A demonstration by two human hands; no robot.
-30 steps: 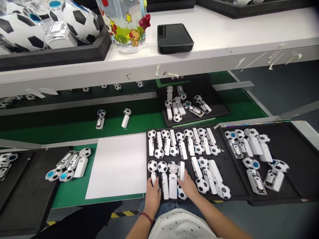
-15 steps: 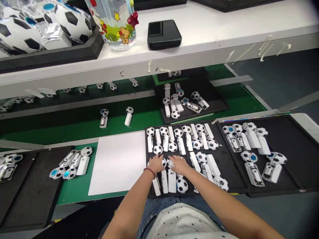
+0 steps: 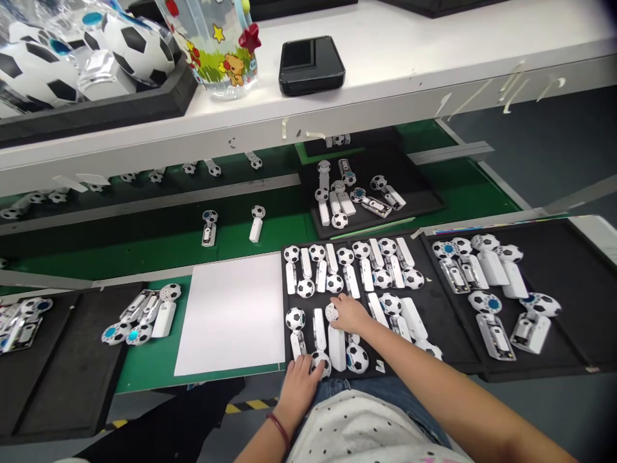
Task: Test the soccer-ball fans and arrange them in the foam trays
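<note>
The left hand (image 3: 297,387) has dropped toward the near edge of the black foam tray (image 3: 285,321) since the earlier frame, its fingers (image 3: 308,366) closed narrowly over a soccer-ball head (image 3: 321,364). The right hand (image 3: 351,315) stays mid-tray, its fingers (image 3: 339,307) pinching a second soccer-ball head (image 3: 331,313) above a white handle (image 3: 337,347).

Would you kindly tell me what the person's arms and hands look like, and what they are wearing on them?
The left hand and right hand are bare, without gloves, and the forearms show no sleeves. A thin dark red cord bracelet circles the left wrist. Nearer the camera are a white top with small dark dots and blue denim jeans.
</note>
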